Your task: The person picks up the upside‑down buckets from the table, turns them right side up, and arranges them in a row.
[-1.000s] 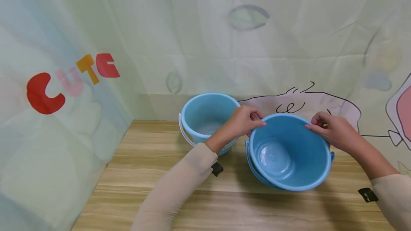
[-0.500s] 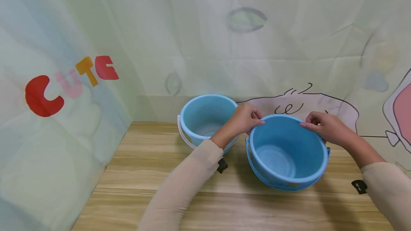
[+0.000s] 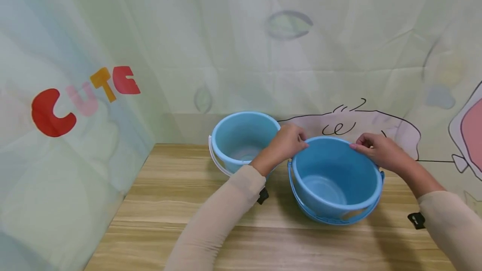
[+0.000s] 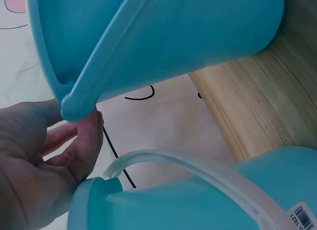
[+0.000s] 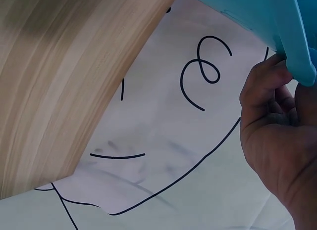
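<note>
While both hands, left hand and right hand, pinch its rim, fingers clamped, the darker blue bucket sits beside a paler bucket.

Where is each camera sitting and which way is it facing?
Head: worn high, faces forward and down at the table; shows both sleeves, left hand and right hand on the darker bucket.
Left wrist: looks up past the fingers at both buckets.
Right wrist: looks along the table edge; shows the hand.
All three share the darker bucket's rim.
</note>
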Motion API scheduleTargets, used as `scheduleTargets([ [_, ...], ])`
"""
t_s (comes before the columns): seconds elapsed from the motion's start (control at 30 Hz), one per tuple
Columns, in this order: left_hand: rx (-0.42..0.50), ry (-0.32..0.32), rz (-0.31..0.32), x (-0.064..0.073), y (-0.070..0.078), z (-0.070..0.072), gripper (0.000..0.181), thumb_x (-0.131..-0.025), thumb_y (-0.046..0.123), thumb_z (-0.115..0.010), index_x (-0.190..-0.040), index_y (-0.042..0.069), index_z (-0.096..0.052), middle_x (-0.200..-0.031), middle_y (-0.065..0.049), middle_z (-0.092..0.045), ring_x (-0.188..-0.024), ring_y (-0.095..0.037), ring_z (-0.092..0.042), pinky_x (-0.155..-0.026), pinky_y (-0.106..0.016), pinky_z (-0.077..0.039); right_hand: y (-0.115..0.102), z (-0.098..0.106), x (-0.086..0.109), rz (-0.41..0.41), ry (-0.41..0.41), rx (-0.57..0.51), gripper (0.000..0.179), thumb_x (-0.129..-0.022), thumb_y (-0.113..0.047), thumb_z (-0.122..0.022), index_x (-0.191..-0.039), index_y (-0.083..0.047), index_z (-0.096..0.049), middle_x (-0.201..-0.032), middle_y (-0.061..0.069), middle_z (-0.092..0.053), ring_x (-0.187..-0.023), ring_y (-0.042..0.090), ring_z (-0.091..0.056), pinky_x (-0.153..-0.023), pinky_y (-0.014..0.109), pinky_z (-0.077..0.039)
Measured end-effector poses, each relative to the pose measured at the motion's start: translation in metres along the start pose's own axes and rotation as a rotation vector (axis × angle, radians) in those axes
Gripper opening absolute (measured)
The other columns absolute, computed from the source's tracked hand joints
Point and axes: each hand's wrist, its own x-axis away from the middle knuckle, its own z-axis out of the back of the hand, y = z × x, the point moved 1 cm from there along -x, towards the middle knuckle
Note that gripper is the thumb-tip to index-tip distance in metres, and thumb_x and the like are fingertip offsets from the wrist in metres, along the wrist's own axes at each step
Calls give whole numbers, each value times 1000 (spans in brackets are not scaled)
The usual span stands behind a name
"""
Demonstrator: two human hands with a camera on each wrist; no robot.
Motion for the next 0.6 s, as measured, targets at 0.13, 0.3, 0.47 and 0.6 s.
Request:
scheduleTargets([
  [0.13,-84,14,-15,2,3,1,19,-98,23,-73,-104,6,-76,-99,-7,-75,-71,-10,-67,-61,-19,-55,3,-2,3,-2,5,-4,49,-105,-48,-55,-114,-1,-64,-102,16,-68,-86,26,-64,-66,33,-58],
  [0.3,-135,11,-20,8,7,3,36,-101,31,-68,-126,6,-71,-123,-9,-74,-106,-18,-72,-86,-30,-61,3,-2,13,4,35,-28,52,-109,-43,-48,-130,3,-57,-118,26,-66,-102,42,-67,-75,47,-63],
  [0.47,-84,5,-41,21,9,7,50,-102,34,-66,-143,7,-59,-141,-8,-65,-126,-22,-65,-101,-37,-56,0,-3,30,18,67,-72,55,-110,-41,-44,-141,5,-49,-134,33,-57,-118,55,-61,-84,60,-60],
  [0.6,1,8,-61,36,7,11,58,-102,38,-65,-151,12,-51,-151,-4,-57,-130,-23,-62,-102,-38,-56,-3,-4,46,47,103,-115,55,-111,-37,-46,-148,3,-44,-144,35,-51,-125,60,-54,-89,68,-55],
])
